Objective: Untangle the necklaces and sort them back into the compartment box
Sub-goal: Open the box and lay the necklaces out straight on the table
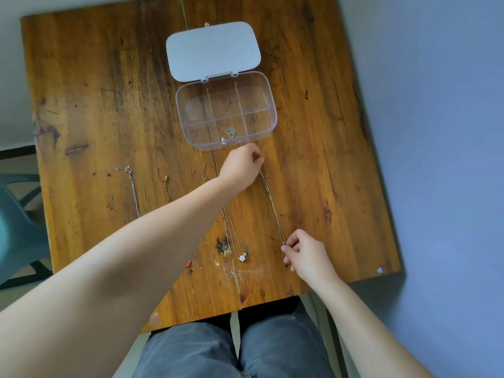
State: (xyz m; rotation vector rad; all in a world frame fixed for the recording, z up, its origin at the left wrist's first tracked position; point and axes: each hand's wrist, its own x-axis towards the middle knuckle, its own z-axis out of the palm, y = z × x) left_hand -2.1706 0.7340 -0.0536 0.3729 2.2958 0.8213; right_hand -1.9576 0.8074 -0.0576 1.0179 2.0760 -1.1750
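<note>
Wood counter [109, 105]: worn, stained boards carry the whole job, seen from above the seated person's lap.
Compartment box [268, 103]: clear plastic, lid [212, 50] thrown back flat, standing at the far middle of the counter; one small chain [230, 131] lies coiled in the near middle compartment, and the other compartments look bare.
Left hand [241, 166]: reaches across just in front of the box, fingertips pinched shut on the top end of a fine gold necklace [272, 205].
Right hand [305, 253]: nearer the body, fingertips closed on the same necklace's lower end, so the chain runs straight between the two hands, apparently to hold it clear of its neighbours and free of kinks.
Waiting pieces: a silver chain [133, 186] at left, a gold chain [163, 181] beside it, and a flower-pendant necklace [242, 257] partly under the left forearm, all laid in separate parallel lines, probably so none knots again.
Stage: untangling looks largely done; sorting has barely begun, with one piece boxed.
</note>
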